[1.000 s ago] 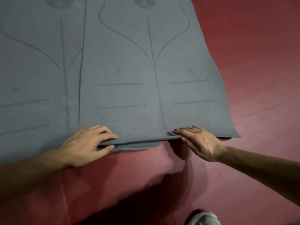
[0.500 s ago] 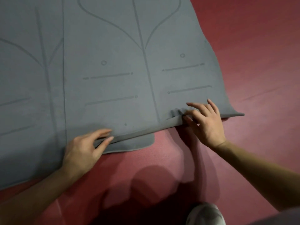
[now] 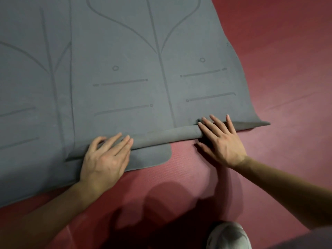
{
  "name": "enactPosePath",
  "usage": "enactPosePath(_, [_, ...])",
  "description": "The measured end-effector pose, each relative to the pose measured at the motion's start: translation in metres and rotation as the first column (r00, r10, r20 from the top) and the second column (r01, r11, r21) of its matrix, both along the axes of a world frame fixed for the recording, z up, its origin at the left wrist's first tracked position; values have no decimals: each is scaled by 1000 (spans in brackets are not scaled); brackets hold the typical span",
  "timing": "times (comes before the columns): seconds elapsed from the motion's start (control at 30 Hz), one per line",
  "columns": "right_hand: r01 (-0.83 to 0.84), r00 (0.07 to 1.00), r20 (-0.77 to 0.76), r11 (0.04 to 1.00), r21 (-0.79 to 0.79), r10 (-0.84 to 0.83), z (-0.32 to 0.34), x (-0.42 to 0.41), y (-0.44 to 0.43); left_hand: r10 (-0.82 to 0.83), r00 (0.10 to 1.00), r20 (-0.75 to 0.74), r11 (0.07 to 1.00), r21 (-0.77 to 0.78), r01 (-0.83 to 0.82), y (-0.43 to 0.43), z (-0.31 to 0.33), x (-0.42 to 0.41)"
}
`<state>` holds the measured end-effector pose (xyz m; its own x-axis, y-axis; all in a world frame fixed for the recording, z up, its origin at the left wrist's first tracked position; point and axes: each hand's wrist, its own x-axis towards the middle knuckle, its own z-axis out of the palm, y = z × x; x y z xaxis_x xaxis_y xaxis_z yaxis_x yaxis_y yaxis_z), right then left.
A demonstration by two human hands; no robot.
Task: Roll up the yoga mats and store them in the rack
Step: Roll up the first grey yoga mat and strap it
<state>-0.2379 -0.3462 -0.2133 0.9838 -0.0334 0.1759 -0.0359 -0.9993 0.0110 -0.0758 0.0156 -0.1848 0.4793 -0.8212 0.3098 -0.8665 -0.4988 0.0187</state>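
Note:
A grey yoga mat (image 3: 154,78) with printed alignment lines lies flat on the red floor (image 3: 280,72). Its near edge is turned over into a thin roll (image 3: 167,136). My left hand (image 3: 106,157) presses on the left part of that roll with fingers straight. My right hand (image 3: 221,141) rests on the right part, fingers spread over the roll and thumb on the floor. A second grey mat (image 3: 32,87) lies to the left, partly under the first, and its rounded corner (image 3: 156,155) sticks out below the roll.
Red floor matting surrounds the mats on the right and in front. A pale shoe (image 3: 228,237) shows at the bottom edge, close to my right forearm. No rack is in view.
The mat's near edge, which lay flat a second ago, has been lifted and folded over into a thin roll. Both hands moved forward onto it and flattened out.

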Motion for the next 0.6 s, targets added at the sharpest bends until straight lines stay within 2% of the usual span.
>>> enactPosePath(0.13, [13, 996, 85, 1000, 25, -15, -4, 13, -7, 118, 976, -184, 993, 47, -111, -1, -5, -4])
enactPosePath(0.27, [12, 996, 83, 998, 66, -17, -6, 19, -11, 169, 884, -436, 979, -32, -203, 0, -12, 12])
enactPosePath(0.33, [-2, 996, 84, 996, 88, -5, -6, 21, -14, 184, 845, -502, 969, -49, -240, -1, -12, 19])
enactPosePath(0.4, [-6, 997, 72, 993, 121, -2, -5, 22, -17, 187, 840, -509, 968, -51, -246, -1, -12, 19])
enactPosePath(0.6, [-17, 1000, 11, 986, 165, 16, 11, 18, -12, 172, 900, -400, 981, -17, -194, -2, -10, 13])
